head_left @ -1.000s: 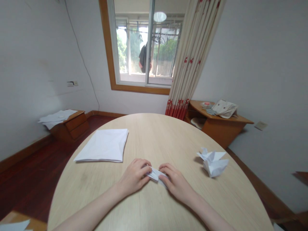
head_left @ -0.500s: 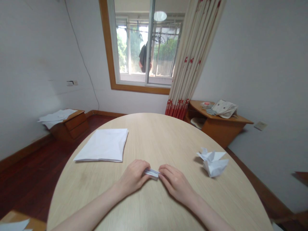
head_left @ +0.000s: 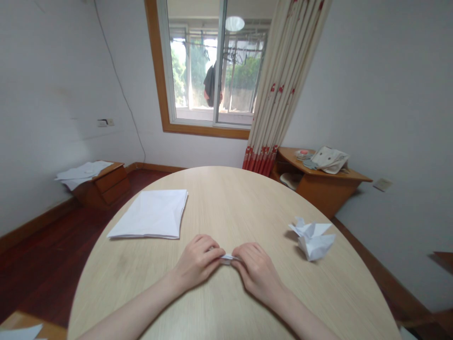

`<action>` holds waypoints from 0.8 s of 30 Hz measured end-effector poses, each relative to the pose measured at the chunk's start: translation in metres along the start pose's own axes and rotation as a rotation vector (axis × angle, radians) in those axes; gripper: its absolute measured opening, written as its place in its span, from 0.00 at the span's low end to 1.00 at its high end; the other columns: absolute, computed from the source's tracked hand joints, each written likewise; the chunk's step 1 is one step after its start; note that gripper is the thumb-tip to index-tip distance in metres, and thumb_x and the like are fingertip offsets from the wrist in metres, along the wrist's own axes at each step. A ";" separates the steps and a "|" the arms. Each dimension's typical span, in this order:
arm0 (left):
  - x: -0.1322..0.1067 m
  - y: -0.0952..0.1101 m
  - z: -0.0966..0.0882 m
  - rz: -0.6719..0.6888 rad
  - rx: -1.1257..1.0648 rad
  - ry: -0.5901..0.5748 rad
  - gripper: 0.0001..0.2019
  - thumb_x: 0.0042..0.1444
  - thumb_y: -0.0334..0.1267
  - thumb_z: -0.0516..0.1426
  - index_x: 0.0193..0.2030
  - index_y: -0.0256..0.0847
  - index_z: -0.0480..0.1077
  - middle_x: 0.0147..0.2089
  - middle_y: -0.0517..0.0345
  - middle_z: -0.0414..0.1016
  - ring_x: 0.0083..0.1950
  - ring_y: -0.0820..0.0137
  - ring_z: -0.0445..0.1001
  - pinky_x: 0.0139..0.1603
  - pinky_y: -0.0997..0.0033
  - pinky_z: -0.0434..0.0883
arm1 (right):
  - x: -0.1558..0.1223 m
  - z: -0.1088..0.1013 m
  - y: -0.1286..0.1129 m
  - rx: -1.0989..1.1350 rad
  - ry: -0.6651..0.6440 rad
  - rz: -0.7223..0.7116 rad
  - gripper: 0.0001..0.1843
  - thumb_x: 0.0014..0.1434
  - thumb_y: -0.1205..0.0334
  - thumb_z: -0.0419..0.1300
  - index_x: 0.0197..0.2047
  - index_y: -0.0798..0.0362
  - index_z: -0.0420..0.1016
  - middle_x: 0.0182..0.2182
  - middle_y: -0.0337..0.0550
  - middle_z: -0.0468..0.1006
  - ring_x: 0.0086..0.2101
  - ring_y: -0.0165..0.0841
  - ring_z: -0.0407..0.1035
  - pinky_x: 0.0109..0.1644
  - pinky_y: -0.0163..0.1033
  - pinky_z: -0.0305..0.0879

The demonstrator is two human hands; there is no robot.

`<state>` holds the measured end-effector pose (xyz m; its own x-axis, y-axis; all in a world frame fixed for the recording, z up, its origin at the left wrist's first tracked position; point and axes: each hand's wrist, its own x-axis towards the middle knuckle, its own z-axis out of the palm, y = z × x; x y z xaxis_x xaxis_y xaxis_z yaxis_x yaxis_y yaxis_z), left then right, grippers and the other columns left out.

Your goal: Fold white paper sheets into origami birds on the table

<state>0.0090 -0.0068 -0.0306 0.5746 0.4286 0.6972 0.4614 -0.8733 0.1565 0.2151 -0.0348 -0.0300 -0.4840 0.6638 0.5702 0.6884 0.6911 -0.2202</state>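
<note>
Between my two hands is a small piece of folded white paper (head_left: 227,259), close above the round table (head_left: 226,208) or resting on it; I cannot tell which. My left hand (head_left: 198,260) pinches its left end, thumb below and fingers over the top. The right end is pinched by my right hand (head_left: 257,269). Fingers cover most of the paper, so only a short middle strip shows. To the right sits a folded paper figure (head_left: 313,240) with pointed flaps, touched by neither hand. A flat stack of white paper (head_left: 150,213) lies beyond my left hand.
A low drawer cabinet (head_left: 109,185) with loose sheets stands on the left. At the far right, a wooden corner desk (head_left: 329,184) holds a cloth bag (head_left: 329,159). Behind the table are a window (head_left: 212,75) and a long curtain (head_left: 279,85).
My left hand's fingers have slid right along the folded paper, closer to my right hand. Less of the paper shows between them. The paper stack and paper figure stay in place.
</note>
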 end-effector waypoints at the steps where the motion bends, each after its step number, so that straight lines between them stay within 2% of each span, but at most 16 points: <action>1: 0.000 0.001 0.000 0.003 0.001 -0.008 0.07 0.64 0.34 0.51 0.39 0.40 0.71 0.33 0.55 0.73 0.35 0.68 0.69 0.38 0.67 0.64 | 0.000 0.000 0.000 -0.002 0.009 -0.003 0.07 0.63 0.71 0.49 0.35 0.53 0.66 0.29 0.44 0.74 0.32 0.36 0.67 0.37 0.40 0.60; 7: 0.000 0.004 0.000 0.006 0.032 0.004 0.08 0.64 0.33 0.51 0.38 0.40 0.71 0.33 0.55 0.73 0.36 0.67 0.67 0.37 0.67 0.62 | 0.000 -0.004 -0.003 0.025 -0.013 -0.030 0.08 0.61 0.72 0.48 0.35 0.54 0.66 0.29 0.44 0.73 0.32 0.35 0.65 0.39 0.41 0.59; 13: -0.002 0.003 0.001 0.006 0.044 0.009 0.07 0.64 0.34 0.52 0.38 0.40 0.71 0.33 0.55 0.74 0.35 0.67 0.67 0.36 0.67 0.61 | 0.002 -0.004 -0.006 0.039 -0.061 0.033 0.03 0.60 0.70 0.53 0.37 0.53 0.65 0.32 0.45 0.74 0.34 0.37 0.67 0.40 0.42 0.60; 19: 0.000 0.006 0.000 -0.003 0.034 0.009 0.05 0.61 0.33 0.54 0.38 0.41 0.71 0.33 0.56 0.74 0.36 0.67 0.68 0.37 0.67 0.61 | 0.000 0.001 -0.003 -0.022 0.002 -0.025 0.08 0.62 0.73 0.49 0.36 0.53 0.66 0.29 0.43 0.73 0.31 0.35 0.66 0.39 0.40 0.59; 24: 0.000 0.005 0.000 -0.009 0.003 -0.003 0.07 0.58 0.31 0.53 0.39 0.42 0.72 0.34 0.56 0.75 0.36 0.67 0.68 0.39 0.65 0.61 | 0.000 0.002 0.000 -0.123 0.016 -0.122 0.13 0.59 0.77 0.45 0.36 0.54 0.67 0.28 0.43 0.72 0.32 0.35 0.65 0.41 0.41 0.58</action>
<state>0.0114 -0.0116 -0.0296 0.5726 0.4367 0.6938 0.4682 -0.8689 0.1605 0.2134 -0.0342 -0.0317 -0.5603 0.5713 0.5997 0.6863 0.7256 -0.0501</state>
